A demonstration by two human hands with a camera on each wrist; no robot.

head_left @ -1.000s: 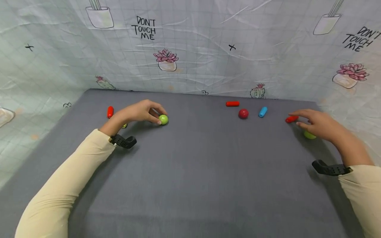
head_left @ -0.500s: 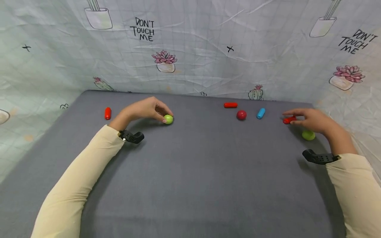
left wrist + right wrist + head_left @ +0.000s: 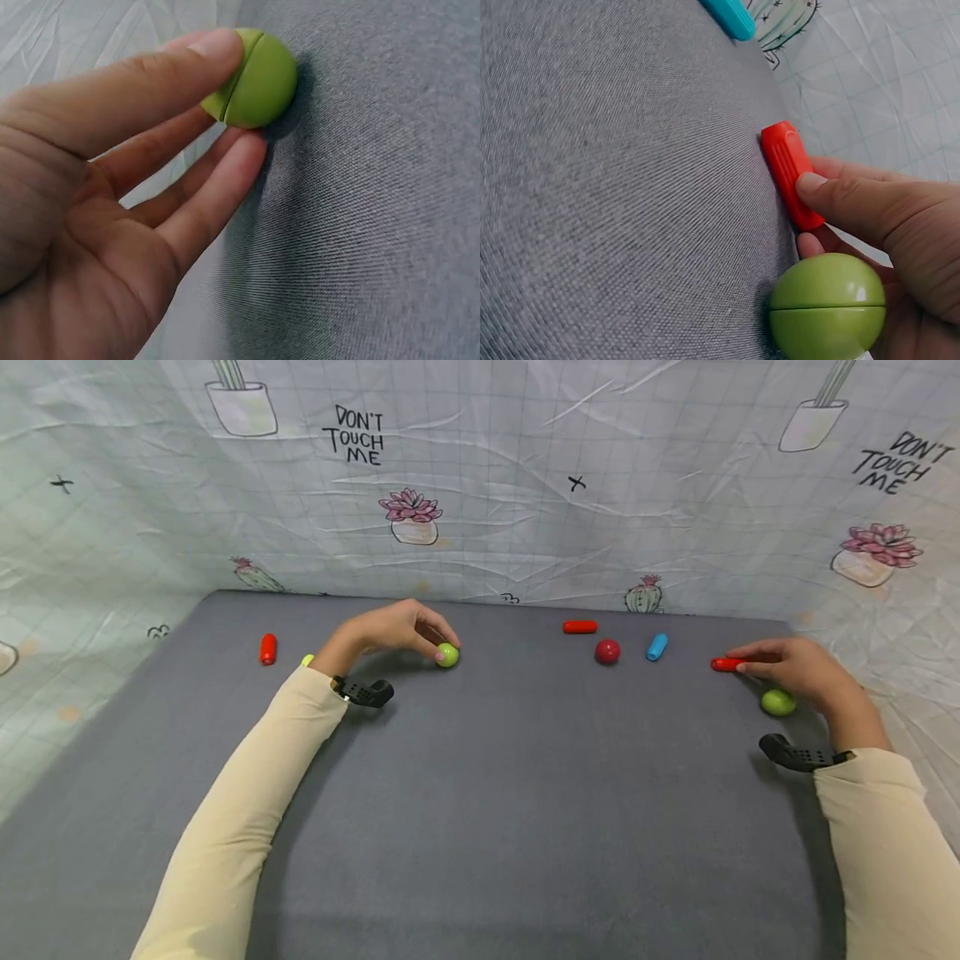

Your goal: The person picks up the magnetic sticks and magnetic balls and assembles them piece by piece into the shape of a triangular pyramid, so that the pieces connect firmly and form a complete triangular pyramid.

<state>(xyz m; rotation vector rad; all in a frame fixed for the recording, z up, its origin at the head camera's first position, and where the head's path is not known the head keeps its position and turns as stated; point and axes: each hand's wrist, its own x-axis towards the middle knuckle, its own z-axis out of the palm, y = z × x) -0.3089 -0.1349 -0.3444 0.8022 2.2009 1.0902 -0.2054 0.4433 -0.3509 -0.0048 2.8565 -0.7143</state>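
The right hand [image 3: 798, 670], which a second ago hovers with its thumb and fingers apart about a red cylinder [image 3: 725, 665], now pinches that piece: the right wrist view shows the thumb pressed on its grooved side and the fingers behind. The green ball [image 3: 778, 702] under that hand, partly covered then, now shows whole from the head view, just below the palm on the surface [image 3: 510, 793]. Over the same span the left hand [image 3: 401, 627] moves toward the middle, carrying a lime ball [image 3: 447, 655] along near the back edge; thumb and fingertips pinch it from either side, a seam running round it. From these angles it is hard to tell whether this ball brushes the surface or rides slightly above it. A gap remains between it and the group ahead, where a second red cylinder [image 3: 580, 627] lies behind a red ball [image 3: 607, 652] with a blue cylinder [image 3: 657, 647] to the right. Another red cylinder on the far left [image 3: 268, 649] lies untouched, and a yellow-green thing [image 3: 307, 660] peeks out beside the left sleeve. As I judge it, the work is past reaching on both sides: each hand has one piece secured, with only the left well into its move.
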